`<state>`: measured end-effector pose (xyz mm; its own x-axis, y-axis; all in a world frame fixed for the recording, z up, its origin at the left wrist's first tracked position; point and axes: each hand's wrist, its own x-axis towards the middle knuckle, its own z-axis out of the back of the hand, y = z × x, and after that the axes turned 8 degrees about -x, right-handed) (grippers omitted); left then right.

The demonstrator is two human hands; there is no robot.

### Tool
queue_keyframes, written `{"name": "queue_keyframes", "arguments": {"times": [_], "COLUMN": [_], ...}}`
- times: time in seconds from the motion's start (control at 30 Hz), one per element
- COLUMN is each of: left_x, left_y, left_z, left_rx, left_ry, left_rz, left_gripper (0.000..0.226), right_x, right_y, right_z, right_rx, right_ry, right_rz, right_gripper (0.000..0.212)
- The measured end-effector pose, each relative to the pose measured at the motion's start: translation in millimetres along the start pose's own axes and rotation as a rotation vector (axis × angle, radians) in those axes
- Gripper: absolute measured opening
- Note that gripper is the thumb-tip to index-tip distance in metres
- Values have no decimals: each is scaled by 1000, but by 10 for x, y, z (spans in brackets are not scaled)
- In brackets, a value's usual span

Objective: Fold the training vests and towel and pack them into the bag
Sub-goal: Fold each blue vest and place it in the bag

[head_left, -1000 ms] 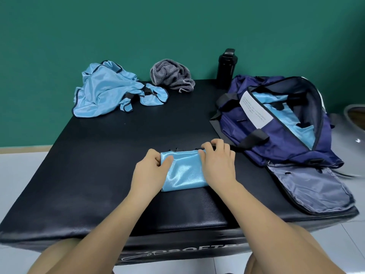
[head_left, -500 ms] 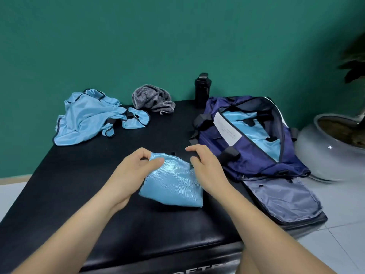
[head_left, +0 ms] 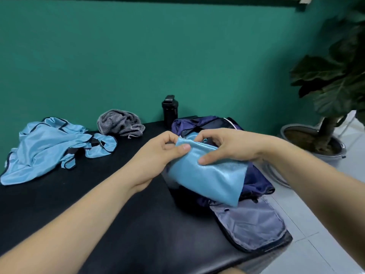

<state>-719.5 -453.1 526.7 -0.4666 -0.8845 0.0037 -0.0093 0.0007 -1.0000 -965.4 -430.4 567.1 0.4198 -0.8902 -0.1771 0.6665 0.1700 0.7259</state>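
A folded light-blue training vest [head_left: 211, 178] hangs in the air over the open navy bag [head_left: 256, 180]. My left hand [head_left: 158, 155] pinches its upper left corner and my right hand [head_left: 229, 145] grips its top edge. The vest hides most of the bag's opening. An unfolded light-blue vest [head_left: 49, 151] lies crumpled at the far left of the black table [head_left: 98, 204]. A grey towel [head_left: 120, 123] sits bunched at the back of the table.
A black bottle [head_left: 169, 111] stands at the table's back edge beside the bag. The bag's grey flap [head_left: 248, 222] lies open toward the table's right front corner. A potted plant [head_left: 325, 115] stands on the tiled floor to the right.
Both hands lifted the folded vest off the table and carried it right and away, over the bag. The view swung up and to the right.
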Motion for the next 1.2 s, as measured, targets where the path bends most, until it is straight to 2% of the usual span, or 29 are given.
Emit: {"name": "queue_keyframes", "arguments": {"times": [0.1,0.2,0.27,0.37,0.5,0.63,0.7,0.77,0.83,0.93,1.0,1.1,1.2], "left_x": [346,615,717,815,878,908,910,916,936,1025,1105,1262,1456], "left_y": [102,248,338,468,566,589,615,630,627,590,554,549,592], "left_z": [-104,-99,-100,-105,-110,-49,-12,-15,-71,-224,-328,-479,-623], "left_rx": [30,408,679,888,1044,1082,1123,1165,1202,1215,1170,1178,1258], "left_ry": [-61,-180,-154,-37,19,47,51,35,-5,-65,-61,24,109], "left_rz": [-40,-124,-128,-18,-14,-63,-71,-77,-130,-281,-330,-267,-206], "left_gripper": [23,10,18,36,40,21,10,8,15,30,30,28,46], "right_x": [97,368,602,919,1265,1502,1595,1692,1765,1750,1702,1542,1303], "right_y": [-111,-258,-350,-388,-380,-461,-500,-542,-617,-744,-851,-951,-1069], "right_z": [384,682,788,819,778,769,786,778,693,446,351,464,661], "right_rx": [-271,-527,-705,-871,-853,-525,-550,-690,-864,-965,-981,-962,-1074], "right_ry": [-81,-129,-129,-83,90,318,374,388,314,120,22,-167,-380], "right_rz": [-36,-100,-149,-195,-281,-359,-382,-391,-357,-239,-162,-129,-135], "right_gripper": [36,36,39,40,31,25,25,22,28,56,56,53,51]}}
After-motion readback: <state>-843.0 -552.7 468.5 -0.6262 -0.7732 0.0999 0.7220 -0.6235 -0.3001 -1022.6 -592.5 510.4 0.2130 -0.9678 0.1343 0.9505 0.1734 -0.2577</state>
